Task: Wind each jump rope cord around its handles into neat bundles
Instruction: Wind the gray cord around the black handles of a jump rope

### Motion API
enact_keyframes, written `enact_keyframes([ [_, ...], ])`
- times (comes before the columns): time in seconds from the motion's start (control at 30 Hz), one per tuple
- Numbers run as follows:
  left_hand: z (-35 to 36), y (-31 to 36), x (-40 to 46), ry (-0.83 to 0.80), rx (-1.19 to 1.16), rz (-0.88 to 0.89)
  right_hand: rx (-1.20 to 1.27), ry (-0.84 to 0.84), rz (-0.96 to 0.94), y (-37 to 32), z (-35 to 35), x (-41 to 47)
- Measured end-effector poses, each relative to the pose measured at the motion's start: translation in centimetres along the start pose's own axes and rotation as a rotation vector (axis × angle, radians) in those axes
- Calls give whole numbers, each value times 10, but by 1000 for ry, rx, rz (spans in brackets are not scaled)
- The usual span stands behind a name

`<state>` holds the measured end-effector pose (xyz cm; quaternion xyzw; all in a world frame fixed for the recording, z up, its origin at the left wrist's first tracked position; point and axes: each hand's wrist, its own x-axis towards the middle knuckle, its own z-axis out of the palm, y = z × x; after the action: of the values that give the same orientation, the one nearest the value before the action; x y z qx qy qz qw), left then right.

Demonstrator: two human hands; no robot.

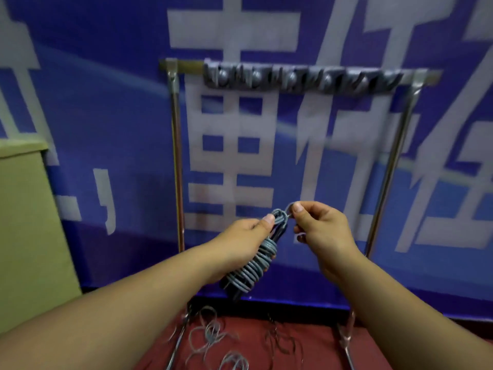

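Item: grey jump rope bundle (256, 260), held below and in front of the metal rack (176, 156). Left hand (240, 241) wrapped round the coiled handles, thumb pressing the top. Right hand (320, 231) pinching the cord's end loop (289, 208) just above the bundle. Step, as judged: securing the final turn. Next: tuck the loop snugly. Loose cords (213, 340) lie on the floor beneath the rack, unwound.

surface: red floor (306, 340) — on it: loose grey cords (213, 340) — rack feet (346, 340)
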<state>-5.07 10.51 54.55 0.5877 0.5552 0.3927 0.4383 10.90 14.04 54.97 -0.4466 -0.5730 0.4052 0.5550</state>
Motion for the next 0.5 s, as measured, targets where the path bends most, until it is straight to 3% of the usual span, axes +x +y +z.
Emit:
enact_keyframes([
  [0.2, 15, 73, 31, 29, 114, 154, 13, 42, -86, -63, -41, 33],
  [0.5, 32, 141, 67, 6, 119, 236, -7, 51, -66, -115, -87, 77],
])
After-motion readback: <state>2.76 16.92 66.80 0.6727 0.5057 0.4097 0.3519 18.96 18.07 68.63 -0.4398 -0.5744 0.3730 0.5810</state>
